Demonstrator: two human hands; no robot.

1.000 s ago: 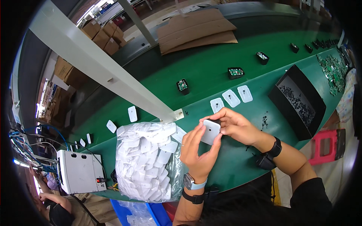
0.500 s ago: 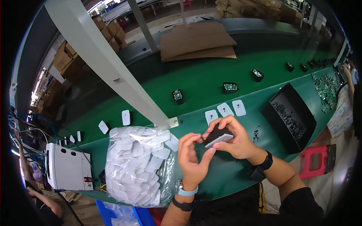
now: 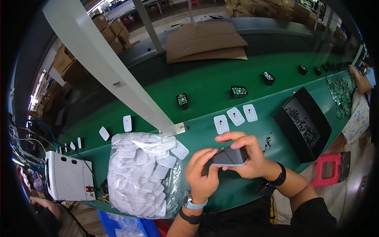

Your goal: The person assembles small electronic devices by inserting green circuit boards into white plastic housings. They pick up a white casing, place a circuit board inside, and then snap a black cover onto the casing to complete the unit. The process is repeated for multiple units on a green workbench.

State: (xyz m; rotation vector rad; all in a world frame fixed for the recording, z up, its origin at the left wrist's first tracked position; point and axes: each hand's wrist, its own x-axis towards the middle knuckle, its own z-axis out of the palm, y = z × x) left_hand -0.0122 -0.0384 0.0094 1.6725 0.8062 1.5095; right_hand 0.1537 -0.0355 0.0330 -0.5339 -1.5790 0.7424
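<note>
Between my hands is a black plastic housing [image 3: 230, 157] with a light grey plate along its underside and small metal pins at its upper edge. My right hand [image 3: 252, 160] grips its right end, index finger arched over the top. The left end is pinched by my left hand [image 3: 202, 172], thumb below and fingers above. Just beyond them, three white covers lie in a row on the green table, the nearest being a white cover [image 3: 221, 124] with a dark spot. Left of my left hand sits a clear plastic bag [image 3: 177, 193] full of similar white covers.
An open black box [image 3: 282, 128] of small black parts stands at right, beyond it a pile of green circuit boards [image 3: 340, 96]. Open black housings [image 3: 182, 101] line the green belt. A slanted metal post [image 3: 118, 81] rises at left, near a white machine [image 3: 67, 177]. Another person's arm [image 3: 357, 79] shows far right.
The housing has been turned from a tilt to nearly level, showing its side. My right fingers have shifted around it, and my left fingers have closed onto its left end.
</note>
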